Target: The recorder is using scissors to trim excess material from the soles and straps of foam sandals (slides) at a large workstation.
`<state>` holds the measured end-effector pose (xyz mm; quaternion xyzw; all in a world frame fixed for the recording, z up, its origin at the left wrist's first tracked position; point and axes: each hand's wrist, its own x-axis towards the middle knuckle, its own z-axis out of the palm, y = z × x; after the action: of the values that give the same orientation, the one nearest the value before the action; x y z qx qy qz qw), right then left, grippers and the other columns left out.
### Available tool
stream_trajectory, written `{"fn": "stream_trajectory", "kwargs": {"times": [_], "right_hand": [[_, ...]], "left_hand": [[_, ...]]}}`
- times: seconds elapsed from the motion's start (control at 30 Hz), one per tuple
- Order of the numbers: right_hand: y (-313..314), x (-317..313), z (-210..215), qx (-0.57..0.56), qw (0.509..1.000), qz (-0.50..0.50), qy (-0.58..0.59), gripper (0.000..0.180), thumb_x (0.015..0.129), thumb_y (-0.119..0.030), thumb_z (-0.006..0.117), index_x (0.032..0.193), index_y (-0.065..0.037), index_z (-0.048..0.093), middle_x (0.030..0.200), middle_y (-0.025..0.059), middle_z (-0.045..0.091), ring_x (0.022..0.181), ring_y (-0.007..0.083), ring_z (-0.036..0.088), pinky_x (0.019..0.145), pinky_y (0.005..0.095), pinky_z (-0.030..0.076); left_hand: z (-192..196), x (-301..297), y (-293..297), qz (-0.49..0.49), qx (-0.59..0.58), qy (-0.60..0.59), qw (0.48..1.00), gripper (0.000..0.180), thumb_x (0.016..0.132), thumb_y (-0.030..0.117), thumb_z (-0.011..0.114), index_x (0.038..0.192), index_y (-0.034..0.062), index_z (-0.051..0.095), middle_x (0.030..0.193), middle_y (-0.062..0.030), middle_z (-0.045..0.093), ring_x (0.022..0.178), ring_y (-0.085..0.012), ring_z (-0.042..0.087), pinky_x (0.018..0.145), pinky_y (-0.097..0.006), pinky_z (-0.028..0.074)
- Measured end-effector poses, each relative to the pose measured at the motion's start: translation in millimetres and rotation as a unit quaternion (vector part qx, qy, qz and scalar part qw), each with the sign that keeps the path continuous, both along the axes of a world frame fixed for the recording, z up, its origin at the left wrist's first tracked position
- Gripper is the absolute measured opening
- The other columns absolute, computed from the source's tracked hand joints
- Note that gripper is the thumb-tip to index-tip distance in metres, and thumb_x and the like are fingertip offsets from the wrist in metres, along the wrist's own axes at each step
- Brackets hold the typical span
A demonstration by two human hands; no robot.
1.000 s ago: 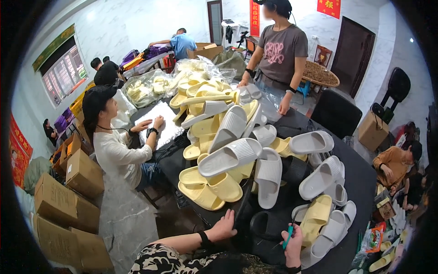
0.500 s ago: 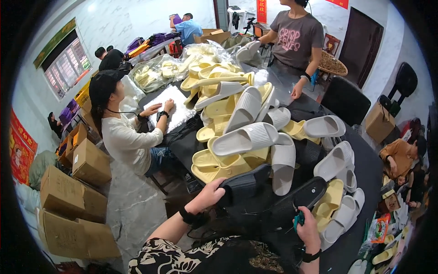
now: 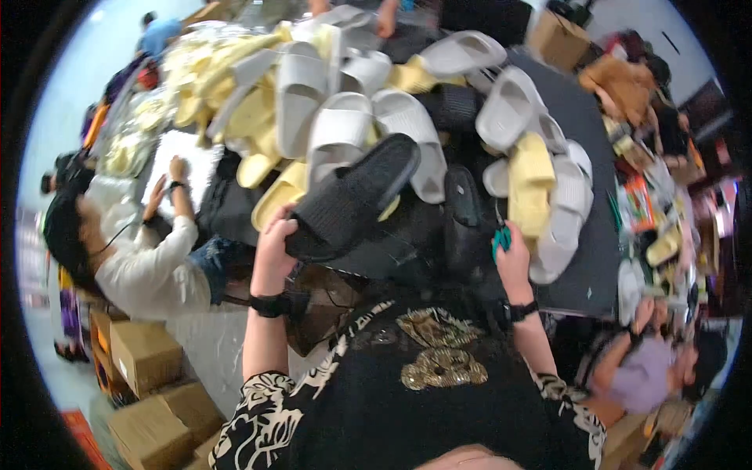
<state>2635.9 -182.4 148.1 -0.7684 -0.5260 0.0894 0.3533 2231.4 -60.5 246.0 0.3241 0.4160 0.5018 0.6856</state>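
Note:
My left hand [image 3: 276, 244] is closed around the end of a black slide slipper [image 3: 356, 200], which is tilted up in front of the pile. My right hand [image 3: 514, 262] grips small scissors [image 3: 501, 239] with teal handles, their blades pointing away from me. Another black slipper [image 3: 464, 200] lies on the table, between the scissors and the held one. Just beyond the right hand are a yellow slipper [image 3: 531, 188] and several grey slippers [image 3: 558, 235]. More grey slippers [image 3: 338, 133] are heaped behind the black one in my left hand.
Yellow slippers [image 3: 254, 117] and clear plastic bags [image 3: 137, 129] cover the far left of the black table [image 3: 564, 294]. A person in white [image 3: 149, 270] works over a white sheet [image 3: 178, 153] at the left. Cardboard boxes [image 3: 160, 423] stand on the floor. Other people sit at the right.
The view has swung downward and to the right. My left hand has lifted and turned the black slipper, so its ribbed strap now shows. The scissors remain in my right hand.

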Motion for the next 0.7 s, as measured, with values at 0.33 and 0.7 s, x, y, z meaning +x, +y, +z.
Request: {"fn": "stream_trajectory", "kwargs": {"times": [0.33, 0.7], "right_hand": [[-38.9, 5.5, -24.1, -0.137, 0.877, -0.127, 0.443, 0.062, 0.073, -0.019, 0.076, 0.122, 0.003, 0.046, 0.09, 0.0156, 0.064, 0.081, 0.0273, 0.064, 0.07, 0.0348, 0.05], [-27.0, 7.1, -31.5, -0.162, 0.947, 0.005, 0.277, 0.089, 0.062, -0.025, 0.084, 0.131, 0.003, 0.034, 0.11, 0.0112, 0.054, 0.093, 0.0168, 0.052, 0.08, 0.0301, 0.045]], "left_hand": [[-49.6, 18.5, 3.4, -0.084, -0.019, -0.033, 0.996, 0.042, 0.083, 0.005, 0.044, 0.123, -0.0063, 0.048, 0.118, -0.0138, 0.056, 0.107, -0.0214, 0.056, 0.095, -0.034, 0.044], [-54.8, 68.4, 11.5, -0.104, -0.055, -0.167, 0.979, 0.044, 0.091, 0.014, 0.045, 0.132, -0.0027, 0.04, 0.128, -0.0131, 0.052, 0.117, -0.0226, 0.051, 0.1, -0.038, 0.04]]}}
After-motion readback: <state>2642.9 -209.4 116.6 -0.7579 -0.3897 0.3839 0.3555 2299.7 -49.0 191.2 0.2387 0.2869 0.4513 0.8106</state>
